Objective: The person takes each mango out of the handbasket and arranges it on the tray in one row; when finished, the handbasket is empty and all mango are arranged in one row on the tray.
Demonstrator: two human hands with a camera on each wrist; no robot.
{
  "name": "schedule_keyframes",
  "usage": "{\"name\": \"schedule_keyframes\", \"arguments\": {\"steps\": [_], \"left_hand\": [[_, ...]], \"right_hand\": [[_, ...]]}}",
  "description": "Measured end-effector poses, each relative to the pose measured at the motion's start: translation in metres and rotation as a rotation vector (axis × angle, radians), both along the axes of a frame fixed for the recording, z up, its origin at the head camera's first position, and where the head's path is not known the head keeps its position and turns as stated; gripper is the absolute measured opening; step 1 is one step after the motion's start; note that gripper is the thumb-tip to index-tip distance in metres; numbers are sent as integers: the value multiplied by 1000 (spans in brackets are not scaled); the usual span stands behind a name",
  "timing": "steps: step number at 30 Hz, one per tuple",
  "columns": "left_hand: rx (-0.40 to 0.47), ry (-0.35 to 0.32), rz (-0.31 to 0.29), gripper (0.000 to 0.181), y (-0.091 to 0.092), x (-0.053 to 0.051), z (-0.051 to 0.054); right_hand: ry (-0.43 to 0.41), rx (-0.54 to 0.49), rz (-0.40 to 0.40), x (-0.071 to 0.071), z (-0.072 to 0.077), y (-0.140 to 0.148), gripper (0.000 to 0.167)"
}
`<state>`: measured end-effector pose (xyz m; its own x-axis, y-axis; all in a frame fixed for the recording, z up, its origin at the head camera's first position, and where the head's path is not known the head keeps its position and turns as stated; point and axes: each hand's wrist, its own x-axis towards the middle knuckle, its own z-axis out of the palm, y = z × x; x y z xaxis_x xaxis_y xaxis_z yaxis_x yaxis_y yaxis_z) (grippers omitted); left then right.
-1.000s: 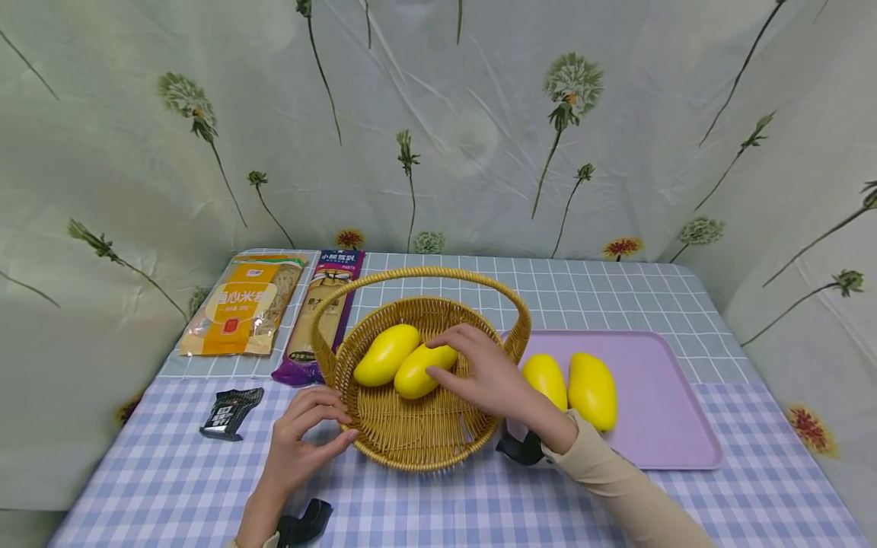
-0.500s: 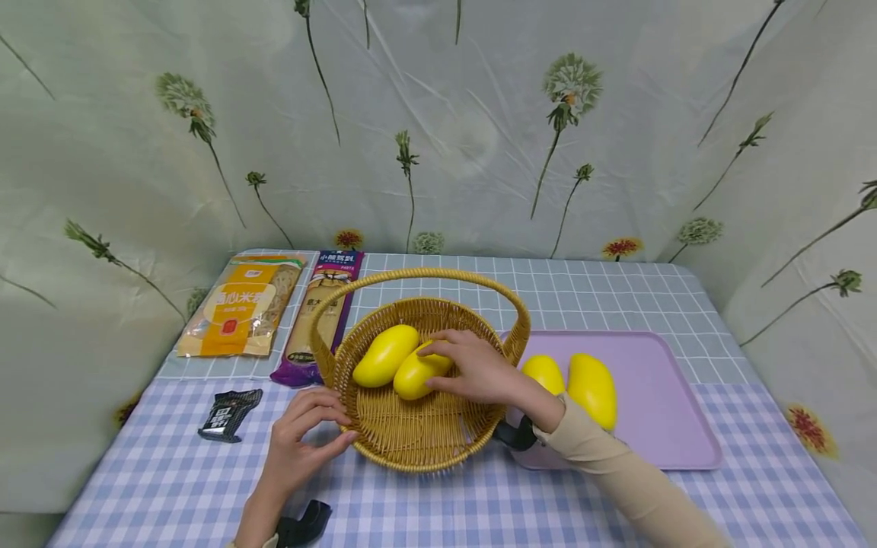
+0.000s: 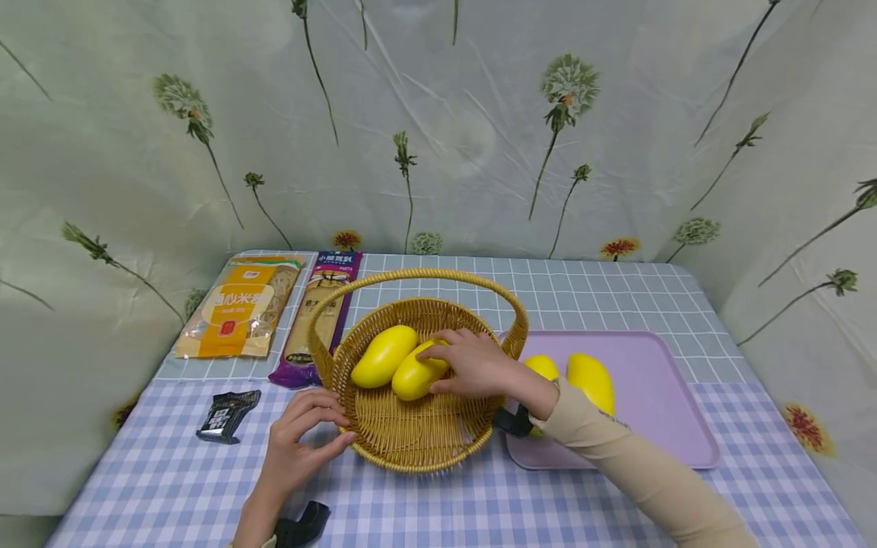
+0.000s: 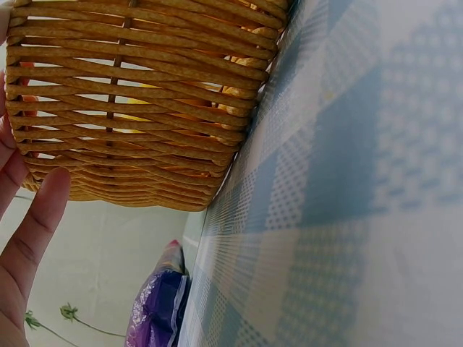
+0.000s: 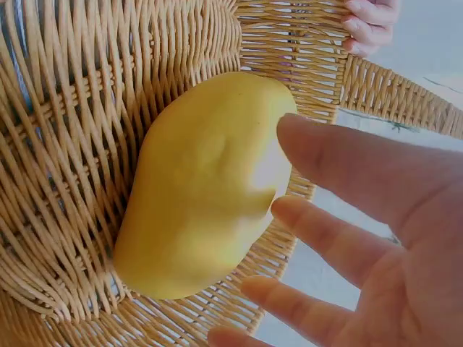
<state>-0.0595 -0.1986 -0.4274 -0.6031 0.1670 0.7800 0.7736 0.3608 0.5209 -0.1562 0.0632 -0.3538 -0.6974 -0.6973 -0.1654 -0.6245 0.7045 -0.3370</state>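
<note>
My left hand point(image 3: 301, 434) holds the near left rim of a wicker basket point(image 3: 425, 441) with an arched handle. In the left wrist view, its fingers lie at the rim of the woven wall point(image 4: 145, 159). Two yellow mangoes lie side by side in the basket: a left mango point(image 3: 384, 356) and a right mango point(image 3: 411, 380). My right hand point(image 3: 473, 365) reaches in over the right mango, fingertips at its surface. The right wrist view shows that mango point(image 5: 202, 188) with thumb and fingers spread along one side, fairly straight, not wrapped round it.
Right of the basket, a purple tray point(image 3: 664, 411) carries two more mangoes point(image 3: 592, 380), partly behind the right arm. An orange-labelled food packet point(image 3: 240, 308) and a purple pasta packet point(image 3: 318, 312) lie back left. A small black packet point(image 3: 228, 416) lies left of the basket.
My right hand has shifted slightly left and down onto the right mango, its fingers nearer the fruit. The left hand stays at the rim, and the mangoes keep their places.
</note>
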Motion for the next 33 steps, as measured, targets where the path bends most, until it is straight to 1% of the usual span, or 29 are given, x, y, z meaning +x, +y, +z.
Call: {"name": "schedule_keyframes", "arguments": {"steps": [4, 8, 10, 14, 21, 28, 33], "left_hand": [[3, 8, -1, 26, 0, 0, 0], [9, 13, -5, 25, -1, 0, 0], [10, 11, -6, 25, -1, 0, 0], [8, 9, -4, 24, -1, 0, -1], [7, 9, -10, 23, -1, 0, 0], [10, 20, -12, 23, 0, 0, 1], [11, 22, -12, 23, 0, 0, 0]], "right_hand": [[3, 45, 14, -3, 2, -6, 47], [36, 97, 19, -9, 0, -14, 48], [51, 107, 18, -11, 0, -17, 48], [44, 82, 20, -16, -3, -21, 48], [9, 66, 72, -23, -9, -21, 54], [-38, 54, 82, -26, -13, -21, 53], [-51, 48, 115, -27, -14, -21, 51]]}}
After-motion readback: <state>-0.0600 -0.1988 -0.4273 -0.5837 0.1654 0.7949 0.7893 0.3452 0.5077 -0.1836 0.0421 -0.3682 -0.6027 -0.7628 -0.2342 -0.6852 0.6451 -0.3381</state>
